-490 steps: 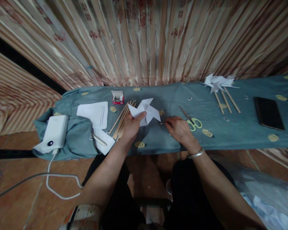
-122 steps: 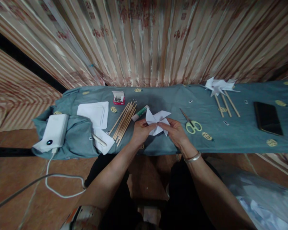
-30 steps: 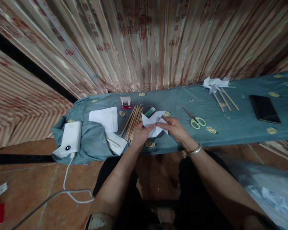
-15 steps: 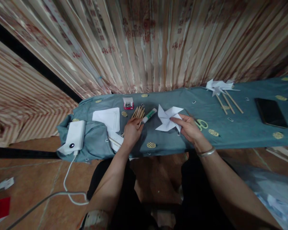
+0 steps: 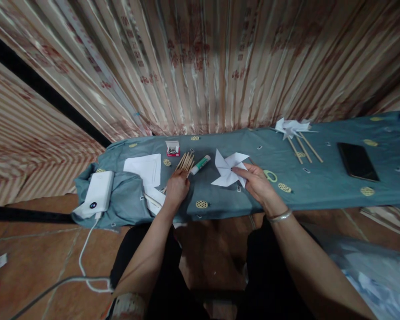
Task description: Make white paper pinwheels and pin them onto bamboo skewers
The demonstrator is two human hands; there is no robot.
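A white paper pinwheel (image 5: pixel 224 171) is pinched at its centre between the thumb and fingers of my right hand (image 5: pixel 257 181). Over the near ends of a bundle of wooden sticks (image 5: pixel 186 161) lies my left hand (image 5: pixel 178 186), its fingers closed on them; how many it grips is hidden. Just right of the sticks lies a green and white glue stick (image 5: pixel 200 164). Behind them stands an open red and white box (image 5: pixel 173 149) of small metal pieces. Scissors with yellow-green handles (image 5: pixel 270 176) are partly covered by my right hand.
White paper sheets (image 5: pixel 142 169) and a white power bank (image 5: pixel 100 191) with a cable are at the left of the cloth-covered table (image 5: pixel 226 209). Finished pinwheels on sticks (image 5: pixel 295 129) and a black phone (image 5: pixel 357 162) lie to the right. A pleated curtain (image 5: pixel 193 66) hangs behind.
The view has shifted slightly, so the table things appear further left. My left hand stays at the sticks, and my right hand still holds the pinwheel.
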